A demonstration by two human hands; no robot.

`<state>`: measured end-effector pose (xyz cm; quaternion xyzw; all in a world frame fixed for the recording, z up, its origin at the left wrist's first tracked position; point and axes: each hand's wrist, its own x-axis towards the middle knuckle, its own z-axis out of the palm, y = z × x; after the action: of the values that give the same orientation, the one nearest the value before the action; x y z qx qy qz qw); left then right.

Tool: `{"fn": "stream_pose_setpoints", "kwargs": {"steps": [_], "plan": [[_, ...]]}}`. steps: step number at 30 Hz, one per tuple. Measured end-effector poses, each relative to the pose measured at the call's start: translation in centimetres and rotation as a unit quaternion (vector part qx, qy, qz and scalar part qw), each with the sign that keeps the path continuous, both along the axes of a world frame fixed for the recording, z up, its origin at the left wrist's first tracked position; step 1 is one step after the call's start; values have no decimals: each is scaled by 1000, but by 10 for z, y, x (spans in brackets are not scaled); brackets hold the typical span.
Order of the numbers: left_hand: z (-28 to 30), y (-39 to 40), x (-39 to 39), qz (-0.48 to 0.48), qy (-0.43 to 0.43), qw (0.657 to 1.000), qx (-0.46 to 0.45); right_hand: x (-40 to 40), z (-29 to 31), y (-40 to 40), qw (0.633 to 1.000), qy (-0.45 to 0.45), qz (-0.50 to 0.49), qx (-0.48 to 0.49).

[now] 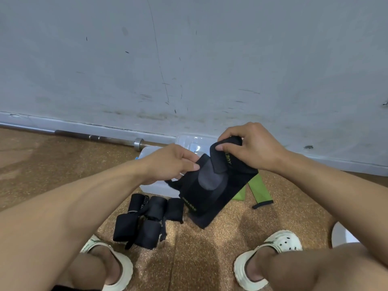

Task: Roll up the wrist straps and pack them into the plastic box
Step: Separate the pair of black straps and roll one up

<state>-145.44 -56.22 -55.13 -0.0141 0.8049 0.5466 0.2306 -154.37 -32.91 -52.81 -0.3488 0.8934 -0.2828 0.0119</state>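
A black wrist strap (212, 192) with a grey patch and green lettering hangs in the air between my hands. My left hand (170, 162) pinches its left edge. My right hand (249, 145) grips the folded top end, curled over it. Behind the strap sits the clear plastic box (155, 186) on the floor, mostly hidden by my hands and the strap. Several rolled black wrist straps (144, 219) lie in a cluster on the floor in front of the box.
A green strap (258, 192) lies on the cork floor right of the box. A steel barbell (94, 137) runs along the base of the white wall. My two feet in pale clogs (268, 263) stand at the bottom.
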Motion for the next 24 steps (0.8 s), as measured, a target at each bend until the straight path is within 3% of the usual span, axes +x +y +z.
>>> {"fn": "stream_pose_setpoints", "kwargs": {"steps": [5,9,13,16,21,24], "plan": [[-1,-5,-13,103,2,994,-43,-9,-11,10,998,-17,-60,12],[-2,-12,-19,197,-82,977,1,-23,-14,23,992,-16,-122,15],[-7,-32,-17,258,-58,964,5,-39,-18,55,982,-46,-176,50],[-9,-33,-16,259,2,961,-92,-38,-23,56,983,-71,-153,79],[-7,-38,-23,319,7,937,-139,-44,-17,44,975,-72,-200,58],[-8,-43,-28,306,17,933,-190,-46,-18,44,970,-92,-209,78]]}}
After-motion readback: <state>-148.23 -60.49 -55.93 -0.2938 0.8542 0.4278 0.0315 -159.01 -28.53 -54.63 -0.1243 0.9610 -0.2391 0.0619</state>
